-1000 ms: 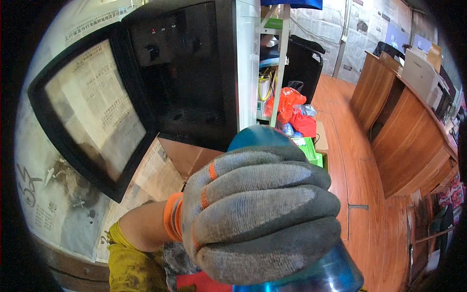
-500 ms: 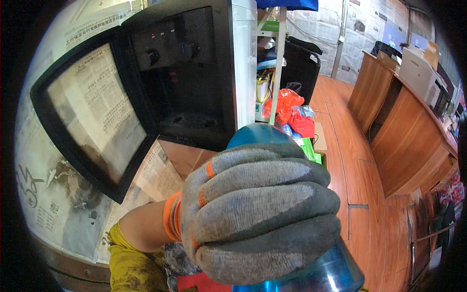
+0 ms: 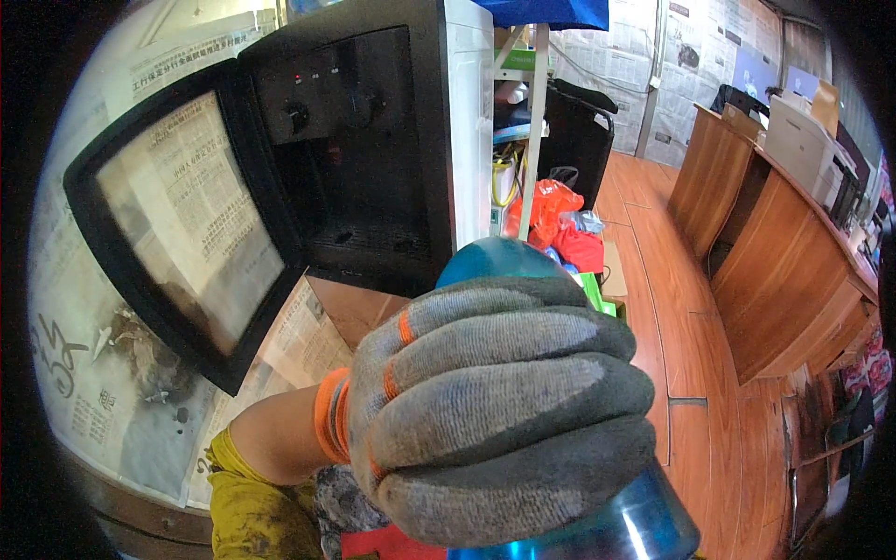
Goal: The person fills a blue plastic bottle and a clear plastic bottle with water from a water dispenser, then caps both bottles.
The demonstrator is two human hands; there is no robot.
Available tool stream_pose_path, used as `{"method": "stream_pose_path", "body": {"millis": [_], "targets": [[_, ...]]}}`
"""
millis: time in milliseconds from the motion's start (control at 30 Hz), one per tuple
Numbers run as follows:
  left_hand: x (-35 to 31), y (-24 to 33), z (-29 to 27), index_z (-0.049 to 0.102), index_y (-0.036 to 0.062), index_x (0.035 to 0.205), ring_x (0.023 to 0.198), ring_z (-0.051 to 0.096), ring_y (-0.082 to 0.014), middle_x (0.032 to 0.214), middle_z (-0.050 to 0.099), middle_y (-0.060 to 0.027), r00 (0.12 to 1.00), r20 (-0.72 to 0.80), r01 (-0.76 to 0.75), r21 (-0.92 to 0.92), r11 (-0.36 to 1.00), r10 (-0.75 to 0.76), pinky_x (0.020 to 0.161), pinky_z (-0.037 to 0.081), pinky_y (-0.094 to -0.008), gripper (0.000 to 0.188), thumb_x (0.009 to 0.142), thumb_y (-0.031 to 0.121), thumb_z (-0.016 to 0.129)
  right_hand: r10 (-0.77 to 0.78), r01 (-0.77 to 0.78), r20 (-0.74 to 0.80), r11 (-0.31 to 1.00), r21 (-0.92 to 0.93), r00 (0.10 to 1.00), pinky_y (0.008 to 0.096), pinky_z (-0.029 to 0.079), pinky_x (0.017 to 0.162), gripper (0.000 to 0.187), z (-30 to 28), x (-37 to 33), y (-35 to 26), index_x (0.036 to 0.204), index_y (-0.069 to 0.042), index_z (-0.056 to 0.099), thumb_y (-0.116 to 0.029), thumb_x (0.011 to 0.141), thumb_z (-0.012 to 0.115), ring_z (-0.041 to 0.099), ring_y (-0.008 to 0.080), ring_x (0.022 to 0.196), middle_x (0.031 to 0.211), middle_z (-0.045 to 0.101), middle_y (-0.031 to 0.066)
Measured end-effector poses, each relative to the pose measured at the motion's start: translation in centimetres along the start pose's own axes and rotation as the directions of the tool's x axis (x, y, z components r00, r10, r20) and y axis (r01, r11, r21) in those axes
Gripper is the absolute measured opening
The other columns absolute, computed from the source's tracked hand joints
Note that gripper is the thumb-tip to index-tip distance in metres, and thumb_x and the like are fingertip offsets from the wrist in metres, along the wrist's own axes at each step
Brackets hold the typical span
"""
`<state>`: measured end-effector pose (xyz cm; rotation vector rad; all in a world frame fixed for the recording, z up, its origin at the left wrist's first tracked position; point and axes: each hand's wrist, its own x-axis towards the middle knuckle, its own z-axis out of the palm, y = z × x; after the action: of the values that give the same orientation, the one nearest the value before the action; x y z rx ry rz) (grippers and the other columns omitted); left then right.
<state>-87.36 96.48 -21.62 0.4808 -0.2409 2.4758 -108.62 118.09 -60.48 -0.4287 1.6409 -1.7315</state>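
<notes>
My left hand, in a grey knitted work glove with an orange cuff, is wrapped round a blue see-through bottle close in front of me. Its rounded far end shows above the fingers, and a wider shiny end comes out below them at the lower right. The glove hides the bottle's middle. Just beyond it stands a black and white water dispenser, its framed see-through door swung open to the left. A small red light glows on the dispenser's panel. My right hand is out of the picture.
Newspaper covers the wall at the left. Right of the dispenser are a shelf post, red plastic bags and a black case. Wooden desks with a printer line the right side of the plank floor.
The dispenser and its open door sit very slightly lower and further right in the picture. My left hand keeps the same grip on the bottle.
</notes>
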Motion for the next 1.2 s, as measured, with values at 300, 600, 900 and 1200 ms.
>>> {"method": "stream_pose_path", "body": {"millis": [300,600,900,1200], "targets": [[0.4,-1.3,1.2,0.049,0.0106,0.078,0.062,0.053,-0.016,0.072,0.046,-0.0019,0.995,-0.069,-0.08,-0.031,0.996,0.078,0.055,0.049,-0.0399,0.031,0.108,0.014,0.038,-0.049,0.049,-0.001,0.995,-0.085,0.999,0.033,0.061,0.083,0.033,0.0,-0.2,-0.3,0.126,0.004,0.063,-0.002,0.094,0.069,0.07,0.0199,0.097,0.111,0.07,0.0136],[0.8,-1.9,0.9,0.049,0.0105,0.08,0.064,0.054,-0.0167,0.07,0.045,-0.0017,0.998,0.002,-0.06,-0.144,0.988,0.061,0.057,0.05,-0.0416,0.031,0.108,0.016,0.038,-0.017,0.017,0.01,1.0,-0.012,1.0,0.0335,0.061,0.085,0.033,-0.1,-0.3,-0.4,0.125,0.005,0.062,-0.001,0.093,0.069,0.07,0.021,0.099,0.113,0.07,0.0146],[0.4,-2.9,1.3,0.047,0.0108,0.08,0.063,0.051,-0.0172,0.074,0.044,-0.0021,0.983,-0.047,-0.179,-0.098,0.979,0.175,0.06,0.05,-0.0408,0.032,0.109,0.019,0.036,0.006,-0.006,-0.003,1.0,0.003,1.0,0.0334,0.062,0.085,0.034,0.1,-0.3,-0.3,0.127,0.005,0.061,0.001,0.094,0.067,0.07,0.0218,0.1,0.114,0.069,0.0156],[1.0,-1.9,1.4,0.047,0.0106,0.08,0.064,0.05,-0.0161,0.075,0.045,-0.0023,0.998,0.039,-0.043,-0.045,0.998,0.044,0.059,0.049,-0.038,0.033,0.11,0.018,0.035,-0.04,0.041,0.024,0.999,-0.026,0.999,0.0331,0.062,0.085,0.033,-0.5,0.5,0.9,0.127,0.005,0.061,0.003,0.094,0.066,0.07,0.0214,0.099,0.113,0.07,0.0155]]}}
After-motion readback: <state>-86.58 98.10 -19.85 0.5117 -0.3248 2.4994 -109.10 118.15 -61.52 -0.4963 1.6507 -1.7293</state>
